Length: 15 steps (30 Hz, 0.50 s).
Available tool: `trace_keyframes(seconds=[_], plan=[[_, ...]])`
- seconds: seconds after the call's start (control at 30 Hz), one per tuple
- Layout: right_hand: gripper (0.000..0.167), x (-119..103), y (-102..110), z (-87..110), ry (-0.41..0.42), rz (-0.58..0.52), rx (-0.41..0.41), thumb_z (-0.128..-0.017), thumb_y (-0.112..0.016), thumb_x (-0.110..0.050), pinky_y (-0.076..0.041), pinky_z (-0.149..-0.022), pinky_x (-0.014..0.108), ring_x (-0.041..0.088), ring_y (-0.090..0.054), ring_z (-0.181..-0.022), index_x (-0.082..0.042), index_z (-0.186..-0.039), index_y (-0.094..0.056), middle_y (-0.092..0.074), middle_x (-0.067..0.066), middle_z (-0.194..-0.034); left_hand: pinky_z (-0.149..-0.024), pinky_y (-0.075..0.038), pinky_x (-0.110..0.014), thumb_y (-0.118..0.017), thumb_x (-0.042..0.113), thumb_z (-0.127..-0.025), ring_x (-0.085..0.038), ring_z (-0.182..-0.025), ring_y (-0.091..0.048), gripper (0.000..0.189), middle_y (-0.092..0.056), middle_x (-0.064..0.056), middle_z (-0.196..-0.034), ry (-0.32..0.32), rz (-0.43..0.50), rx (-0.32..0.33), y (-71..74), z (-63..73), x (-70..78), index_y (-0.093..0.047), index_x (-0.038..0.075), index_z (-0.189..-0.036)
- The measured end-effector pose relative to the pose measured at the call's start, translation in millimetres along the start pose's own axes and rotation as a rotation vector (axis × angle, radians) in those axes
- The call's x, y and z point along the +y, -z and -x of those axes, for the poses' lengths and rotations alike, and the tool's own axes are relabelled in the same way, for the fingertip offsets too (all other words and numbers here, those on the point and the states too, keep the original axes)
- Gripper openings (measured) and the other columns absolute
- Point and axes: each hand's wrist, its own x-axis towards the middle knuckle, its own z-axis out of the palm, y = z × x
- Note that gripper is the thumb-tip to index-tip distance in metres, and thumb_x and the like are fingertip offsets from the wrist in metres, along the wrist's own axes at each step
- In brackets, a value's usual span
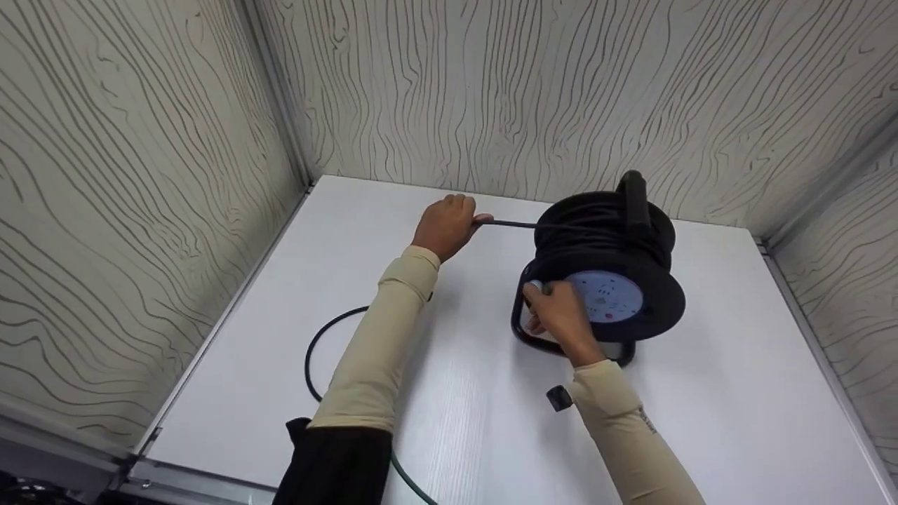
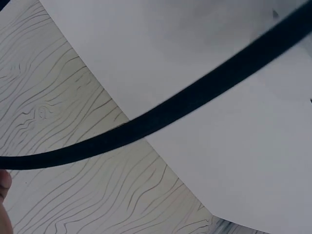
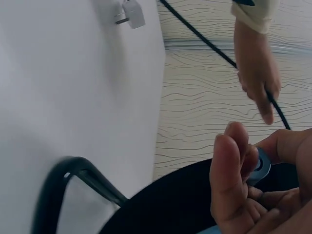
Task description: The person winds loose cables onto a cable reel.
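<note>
A black cable reel [image 1: 609,259] with a pale blue socket face [image 1: 607,296] stands on the white table, cable wound round its drum. My right hand [image 1: 561,312] pinches the small blue winding knob [image 3: 261,168] at the left of that face, thumb and fingers round it in the right wrist view. Out to the left, my left hand [image 1: 447,226] grips the black cable [image 1: 515,224], which runs straight from there to the drum. Close up, the cable [image 2: 170,109] crosses the left wrist view, with only a fingertip [image 2: 4,181] showing at the edge.
Under the left forearm a loose loop of cable [image 1: 309,358] lies on the table [image 1: 470,393] and trails off the near edge. A plug [image 3: 131,13] lies in front of the reel, beside the right sleeve. Patterned panels [image 1: 449,91] wall the back and sides.
</note>
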Motion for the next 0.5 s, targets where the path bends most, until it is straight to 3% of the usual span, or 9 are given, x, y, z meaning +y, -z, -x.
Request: trace_keyframes(seconds=[0.27, 0.5], plan=[[0.032, -20, 17, 7.8, -0.004, 0.025, 0.027, -0.099, -0.061, -0.024, -0.057, -0.053, 0.033, 0.021, -0.068, -0.055, 0.004, -0.083, -0.061, -0.066, 0.017, -0.074, -0.06, -0.054, -0.034, -0.035, 0.051, -0.108, -0.021, -0.069, -0.062, 0.053, -0.059, -0.006, -0.076, -0.042, 0.049, -0.03, -8.2, -2.9, 22.7, -0.057, 0.007, -0.09], [0.033, -40, 47, 15.7, 0.041, 0.053, 0.076, -0.1, -0.058, -0.026, -0.058, -0.055, 0.031, 0.018, -0.067, -0.055, 0.003, -0.086, -0.061, -0.065, 0.014, -0.073, -0.063, -0.054, -0.034, -0.038, 0.049, -0.109, -0.021, -0.071, -0.062, 0.05, -0.059, -0.006, -0.078, -0.052, 0.057, -0.003, -6.4, -15.4, 30.0, -0.057, 0.007, -0.091]])
